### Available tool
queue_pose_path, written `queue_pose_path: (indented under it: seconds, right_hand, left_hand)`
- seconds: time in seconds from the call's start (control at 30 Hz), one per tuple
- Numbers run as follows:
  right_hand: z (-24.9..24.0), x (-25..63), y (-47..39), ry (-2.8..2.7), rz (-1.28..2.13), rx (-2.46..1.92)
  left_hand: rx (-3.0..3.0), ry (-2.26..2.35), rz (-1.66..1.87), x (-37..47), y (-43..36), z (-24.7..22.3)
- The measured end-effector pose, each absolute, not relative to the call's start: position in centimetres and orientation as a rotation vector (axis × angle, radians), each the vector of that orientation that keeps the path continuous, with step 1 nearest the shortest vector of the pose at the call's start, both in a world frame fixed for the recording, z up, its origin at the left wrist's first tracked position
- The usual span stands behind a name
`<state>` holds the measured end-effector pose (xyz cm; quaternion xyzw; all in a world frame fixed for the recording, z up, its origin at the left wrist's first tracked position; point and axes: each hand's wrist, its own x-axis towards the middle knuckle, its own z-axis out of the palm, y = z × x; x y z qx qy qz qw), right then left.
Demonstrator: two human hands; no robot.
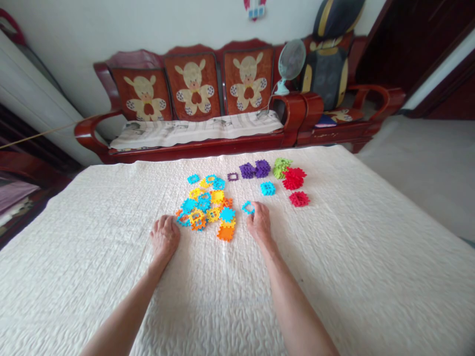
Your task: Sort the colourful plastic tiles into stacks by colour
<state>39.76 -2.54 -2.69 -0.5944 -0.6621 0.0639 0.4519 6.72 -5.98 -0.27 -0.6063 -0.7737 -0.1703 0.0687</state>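
My right hand pinches a light blue interlocking square frame piece just over the cloth, right of a mixed pile. Resting on the cloth at the pile's left edge, my left hand has bent, slightly parted fingers and no visible piece in it. Its fingertips are close to an orange and blue piece. The pile holds several notched square pieces: blue, yellow and orange. A small blue stack stands beyond my right hand.
Behind are purple stacks, a single purple frame, a green stack, a red stack and a smaller red one. A quilted white cloth covers the table. Beyond it stand a wooden sofa and a fan.
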Motion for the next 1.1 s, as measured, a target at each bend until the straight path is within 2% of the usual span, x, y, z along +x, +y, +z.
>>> queue_pose_path:
  seconds: [0.27,0.63,0.83,1.1]
  right_hand:
    - [-2.3,39.9,-2.6,-1.527,0.14,-1.494]
    - [0.4,38.8,-3.6,-1.532,0.088,-2.03]
    - [0.2,38.9,-3.7,-1.521,0.057,-1.965]
    - [-1.0,39.3,-3.3,-1.486,-0.008,-1.867]
  left_hand:
    - [-1.841,-2.305,-0.514,6.4,-5.8,-0.5]
    - [-1.828,-2.314,-0.552,6.5,-5.9,-0.6]
    - [-1.843,-2.367,-0.558,6.1,-5.6,-0.2]
    - [-1.696,-2.462,-0.691,5.2,-0.3,0.3]
